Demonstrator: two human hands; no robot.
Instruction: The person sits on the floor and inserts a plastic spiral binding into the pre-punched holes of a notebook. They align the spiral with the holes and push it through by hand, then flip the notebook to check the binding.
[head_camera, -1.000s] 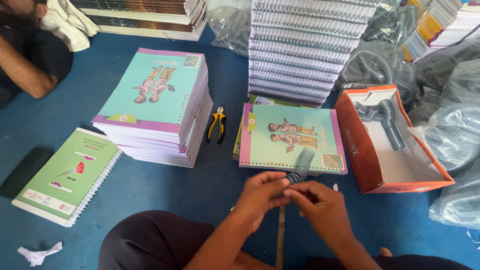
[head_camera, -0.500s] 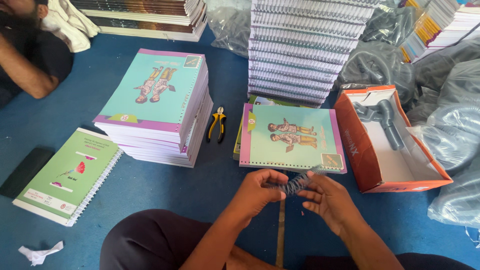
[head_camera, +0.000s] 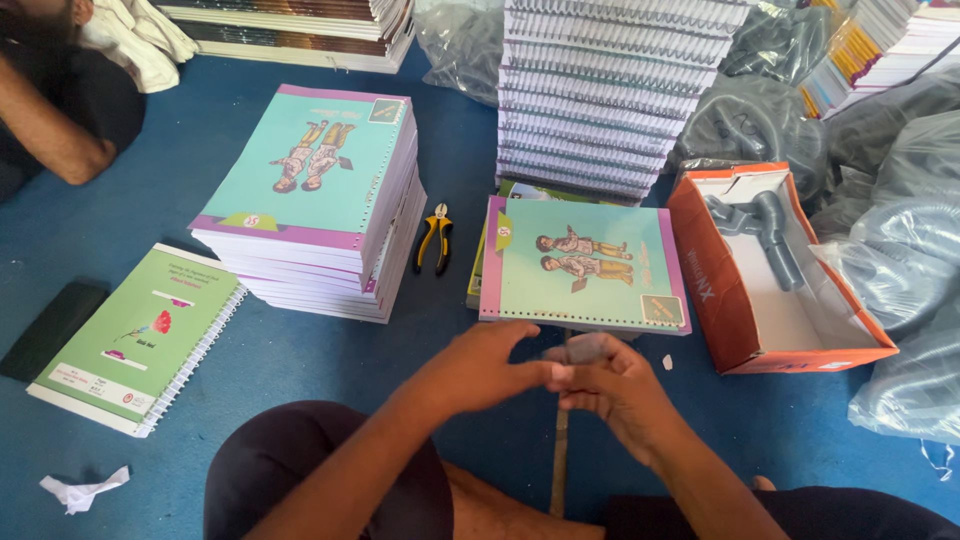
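My left hand (head_camera: 490, 365) and my right hand (head_camera: 610, 385) meet low in the middle, fingers pinched together on a short grey spiral binding coil (head_camera: 585, 347). The coil is mostly hidden by my fingers. Just beyond my hands lies a punched teal book with a pink edge (head_camera: 580, 262), resting on another book. A thin wooden stick (head_camera: 560, 460) lies on the blue floor under my hands. Yellow-handled pliers (head_camera: 435, 238) lie between the book and a tall stack of teal books (head_camera: 310, 200).
An open orange box with grey coils (head_camera: 775, 270) stands at the right. A spiral-bound green book (head_camera: 135, 335) lies at the left, a high stack of bound books (head_camera: 610, 90) at the back. Another person's arm (head_camera: 55, 130) rests top left. Plastic bags fill the right side.
My hands have closed together over the coil, which stuck out between them before and is now mostly covered. The view has shifted slightly.
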